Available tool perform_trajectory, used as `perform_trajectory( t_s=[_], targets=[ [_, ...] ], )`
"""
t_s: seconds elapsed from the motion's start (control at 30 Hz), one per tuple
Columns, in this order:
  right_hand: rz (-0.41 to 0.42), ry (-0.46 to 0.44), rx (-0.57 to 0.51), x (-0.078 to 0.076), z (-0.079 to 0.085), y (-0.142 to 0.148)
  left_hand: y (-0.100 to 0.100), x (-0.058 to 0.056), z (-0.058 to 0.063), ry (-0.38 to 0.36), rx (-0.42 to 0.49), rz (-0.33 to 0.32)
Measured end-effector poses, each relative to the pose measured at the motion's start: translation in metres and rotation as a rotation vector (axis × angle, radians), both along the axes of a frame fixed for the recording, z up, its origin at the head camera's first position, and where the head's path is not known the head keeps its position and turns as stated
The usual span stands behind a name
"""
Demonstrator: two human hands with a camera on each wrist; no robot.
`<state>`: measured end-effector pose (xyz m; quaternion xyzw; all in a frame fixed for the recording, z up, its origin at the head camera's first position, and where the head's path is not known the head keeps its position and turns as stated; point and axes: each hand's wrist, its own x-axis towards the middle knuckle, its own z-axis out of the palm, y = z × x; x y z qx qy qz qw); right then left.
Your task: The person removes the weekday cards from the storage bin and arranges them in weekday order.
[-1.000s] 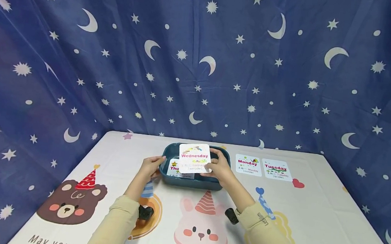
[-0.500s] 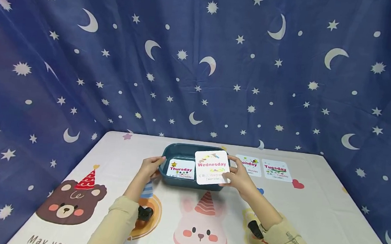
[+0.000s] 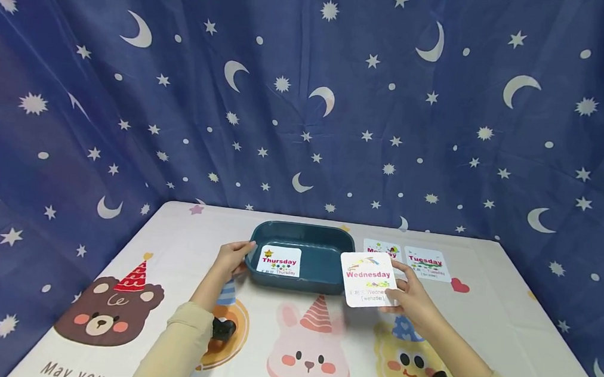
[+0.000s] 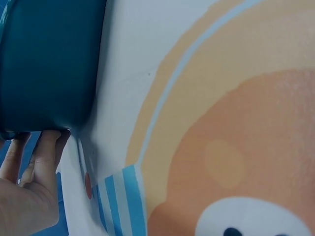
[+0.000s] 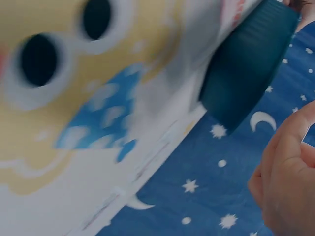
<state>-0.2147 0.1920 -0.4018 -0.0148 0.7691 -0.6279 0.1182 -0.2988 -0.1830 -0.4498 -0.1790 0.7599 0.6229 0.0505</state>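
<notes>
Held in my right hand [image 3: 410,297] is the white Wednesday card [image 3: 368,280], pinched at its right edge and tilted up off the table. It hangs to the right of the dark teal tray [image 3: 320,287] and overlaps the lower part of the Monday card [image 3: 382,247]. My left hand [image 3: 232,258] grips the tray's left end, thumb at the rim; the left wrist view has those fingers [image 4: 45,152] against the outer wall. Inside the tray, on the left, lies the Thursday card [image 3: 279,261]. In the right wrist view my right hand [image 5: 290,172] shows without the card.
Right of the Monday card lies the Tuesday card [image 3: 427,264], face up at the back of the table. The white tablecloth [image 3: 525,346] is printed with cartoon animals and lettering. A blue star-and-moon curtain [image 3: 310,93] rises behind the table.
My right hand has carried the Wednesday card from above the tray to the right and toward me, uncovering the Thursday card. The left hand and tray have stayed put.
</notes>
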Motion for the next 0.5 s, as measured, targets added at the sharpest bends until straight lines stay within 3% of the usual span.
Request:
perform_trajectory(
  t_s=[0.17,0.5],
  targets=[
    [0.015,-0.013,-0.007,0.011,-0.009,0.029,0.003,0.002,0.0,0.005,0.0,-0.003],
    [-0.069,-0.027,0.059,0.016,-0.021,0.08,0.001,0.002,-0.001,0.013,0.031,0.002]
  ],
)
